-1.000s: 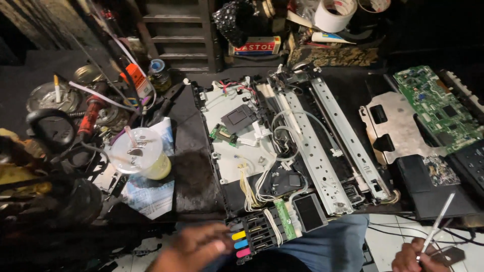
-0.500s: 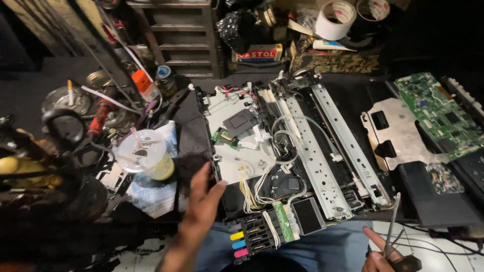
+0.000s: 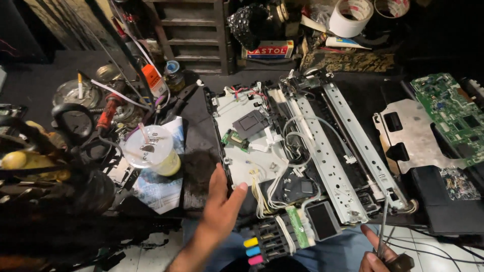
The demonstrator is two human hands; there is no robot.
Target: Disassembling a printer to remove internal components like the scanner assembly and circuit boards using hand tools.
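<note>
- Black plastic and bare metal everywhere: the gutted printer chassis sits open across the middle of the bench, rails and white wiring exposed, near edge hanging over the person's lap.
- Left hand is flat and open now, fingers together and thumb spread, resting against the chassis's left edge by the white inner plate. A second ago it was down low at the ink cartridges; half a second ago it was already rising along that side, so it has slid up and settled.
- Right hand sits at the bottom edge, closed around a thin metal screwdriver whose shaft points up toward the chassis's front right corner. It was further right and more tilted a second ago; now it's nearly upright and closer in.
- Yellow, blue and pink cartridges haven't moved, just below the left wrist.
- Off to the left, a lidded plastic cup with a straw stands on some paper.
- On the right, a loose metal plate and a green circuit board lie beside the chassis, same as before.
</note>
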